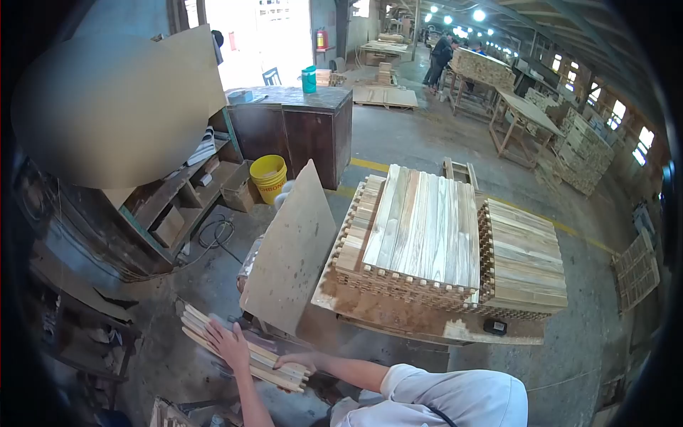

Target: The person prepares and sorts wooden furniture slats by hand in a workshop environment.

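Note:
A small bunch of narrow, pale wooden slats (267, 371) lies at a slant at the lower left, in front of my body. My left hand (229, 346) rests across the top of the slats toward their far end, its fingers stretched out. At the near end, my right hand (300, 361) is closed around the edge of the bunch, with some of its fingers hidden. Just beyond the slats, a large tilted board (295, 249) stands upright.
Layered wooden strips (423, 228) form a tall stack on a worktable (384, 317), beside a second stack (526, 260). A small black device (495, 327) sits at the table's edge. A yellow bucket (269, 178) stands by shelving. People (441, 60) are farther back.

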Tool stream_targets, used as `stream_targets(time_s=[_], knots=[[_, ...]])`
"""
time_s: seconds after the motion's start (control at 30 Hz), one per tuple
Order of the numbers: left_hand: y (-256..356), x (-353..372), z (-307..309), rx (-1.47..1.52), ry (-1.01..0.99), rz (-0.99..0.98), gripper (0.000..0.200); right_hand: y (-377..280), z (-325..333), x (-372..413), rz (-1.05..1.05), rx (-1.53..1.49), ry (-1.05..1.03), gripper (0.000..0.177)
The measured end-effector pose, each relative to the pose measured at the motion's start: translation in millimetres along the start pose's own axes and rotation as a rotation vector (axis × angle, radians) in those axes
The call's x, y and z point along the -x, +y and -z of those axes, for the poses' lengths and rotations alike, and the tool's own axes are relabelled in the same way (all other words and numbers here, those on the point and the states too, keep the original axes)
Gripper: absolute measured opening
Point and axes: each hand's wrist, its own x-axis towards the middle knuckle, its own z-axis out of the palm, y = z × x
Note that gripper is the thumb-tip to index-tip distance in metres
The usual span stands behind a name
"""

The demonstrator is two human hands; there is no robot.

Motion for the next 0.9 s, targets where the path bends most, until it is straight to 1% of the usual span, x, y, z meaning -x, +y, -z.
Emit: stream_targets(time_s=[0.1,0.23,0.3,0.37,0.43,0.47,0.5,0.57,0.63,0.67,0.7,0.8,0.9], knots=[[15,30,2,-0.010,-0.019,-0.001,0.080,25,6,22,-0.006,0.006,0.081,0.061],[45,79,9,-0.035,-0.034,0.001,0.082,67,20,60,-0.029,-0.043,0.077,0.064],[61,103,12,-0.032,-0.046,0.005,0.084,83,30,88,-0.100,0.050,0.279,0.060],[70,122,11,-0.040,-0.050,0.010,0.085,92,36,103,-0.118,0.054,0.246,0.059],[73,126,11,-0.058,-0.037,0.021,0.085,103,45,108,-0.142,0.056,0.215,0.059],[74,128,11,-0.068,-0.033,0.026,0.085,102,61,101,-0.145,0.171,0.286,0.058],[68,123,9,-0.067,0.012,0.024,0.083,96,60,92,-0.125,0.261,0.308,0.058],[43,96,-4,-0.067,0.104,0.021,0.081,60,38,70,-0.083,0.445,0.347,0.058],[16,63,-13,-0.143,0.165,0.043,0.078,28,20,44,0.063,0.725,0.414,0.059],[6,48,-15,-0.180,0.195,0.052,0.076,9,8,35,0.030,0.739,0.409,0.062],[-2,37,-15,-0.203,0.181,0.068,0.075,-5,0,27,-0.003,0.754,0.405,0.065],[-9,25,-13,-0.238,0.139,0.097,0.072,-24,2,10,-0.026,0.925,0.436,0.069],[-3,39,-13,-0.216,0.115,0.083,0.072,9,29,7,0.116,0.862,0.458,0.069]])
